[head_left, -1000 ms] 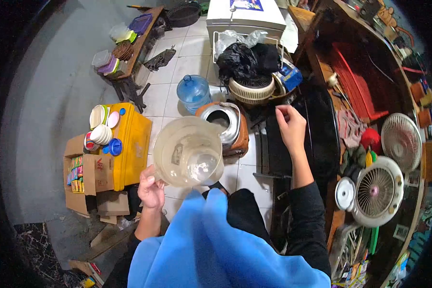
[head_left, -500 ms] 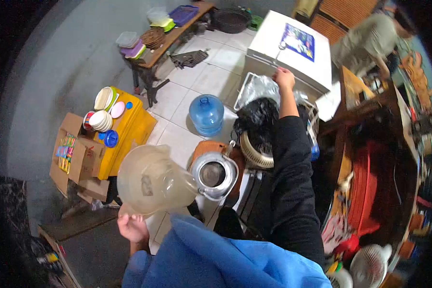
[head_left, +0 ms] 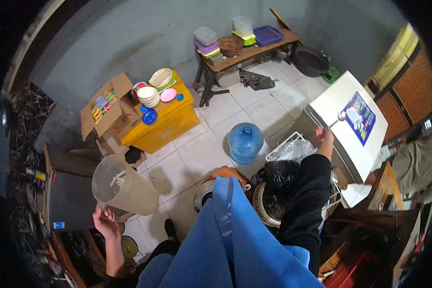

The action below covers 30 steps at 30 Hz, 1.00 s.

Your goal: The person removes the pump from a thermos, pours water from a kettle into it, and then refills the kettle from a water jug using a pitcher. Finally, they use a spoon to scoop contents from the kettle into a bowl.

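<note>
My left hand (head_left: 107,223) grips the handle side of a translucent plastic pitcher (head_left: 125,187), which hangs tilted at the left with something whitish inside. On the right, my right hand (head_left: 325,136) is closed on a metal spoon (head_left: 341,116), its round end over the white box top. A metal pot (head_left: 202,196) sits low in the middle, partly hidden by my blue clothing. Behind it a blue water jug (head_left: 245,143) stands on the tiles.
A yellow crate (head_left: 165,120) holds bowls, beside a cardboard box (head_left: 111,109) of packets. Behind stands a wooden bench (head_left: 254,54) with containers. A white freezer-like box (head_left: 350,129), black bags (head_left: 281,174) and a fan-like basket (head_left: 261,206) are at right. Another person's clothing (head_left: 413,165) shows far right.
The view has swung, so the room's objects sit further right. The pitcher has moved left, away from over the pot, and tips differently. Both hands keep their hold.
</note>
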Each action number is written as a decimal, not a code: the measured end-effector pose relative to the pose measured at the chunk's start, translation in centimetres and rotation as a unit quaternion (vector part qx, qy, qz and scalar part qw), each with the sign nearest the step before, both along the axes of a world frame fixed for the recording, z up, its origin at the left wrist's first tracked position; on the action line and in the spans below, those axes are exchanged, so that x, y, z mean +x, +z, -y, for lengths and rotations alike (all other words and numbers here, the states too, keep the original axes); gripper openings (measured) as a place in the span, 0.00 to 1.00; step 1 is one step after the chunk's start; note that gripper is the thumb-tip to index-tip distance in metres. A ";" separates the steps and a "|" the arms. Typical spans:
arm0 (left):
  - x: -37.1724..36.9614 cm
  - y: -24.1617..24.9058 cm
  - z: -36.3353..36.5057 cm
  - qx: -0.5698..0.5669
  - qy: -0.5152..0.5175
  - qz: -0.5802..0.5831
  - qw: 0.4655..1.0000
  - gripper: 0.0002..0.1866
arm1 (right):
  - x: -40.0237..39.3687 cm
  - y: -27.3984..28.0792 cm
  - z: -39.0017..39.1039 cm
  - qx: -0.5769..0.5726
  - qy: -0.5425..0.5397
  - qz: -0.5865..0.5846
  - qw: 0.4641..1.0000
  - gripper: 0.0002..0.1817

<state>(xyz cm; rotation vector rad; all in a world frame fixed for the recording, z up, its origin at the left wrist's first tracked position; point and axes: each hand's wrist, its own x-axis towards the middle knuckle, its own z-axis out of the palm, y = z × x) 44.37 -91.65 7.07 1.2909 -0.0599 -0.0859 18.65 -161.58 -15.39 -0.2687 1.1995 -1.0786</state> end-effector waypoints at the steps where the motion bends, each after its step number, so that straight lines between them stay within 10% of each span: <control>1: -0.4 0.6 0.6 0.016 -0.006 0.022 1.000 0.14 | -0.2 -0.4 0.4 -0.008 0.001 0.002 1.000 0.16; 12: -0.2 1.8 3.7 -0.063 -0.032 -0.071 0.995 0.15 | -1.8 8.3 -5.1 -0.130 0.057 -0.127 0.982 0.10; 17: 0.3 2.0 5.1 -0.105 -0.100 -0.110 0.983 0.15 | -0.1 17.4 -17.8 -0.200 0.214 -0.075 0.953 0.11; 26: 6.3 -1.7 6.5 0.003 -0.208 -0.143 0.968 0.11 | 3.6 18.2 -39.8 -0.139 0.307 -0.162 0.927 0.12; 30: 12.9 -7.3 5.4 0.075 -0.399 -0.327 0.853 0.12 | 6.4 15.1 -46.2 -0.144 0.282 -0.163 0.934 0.10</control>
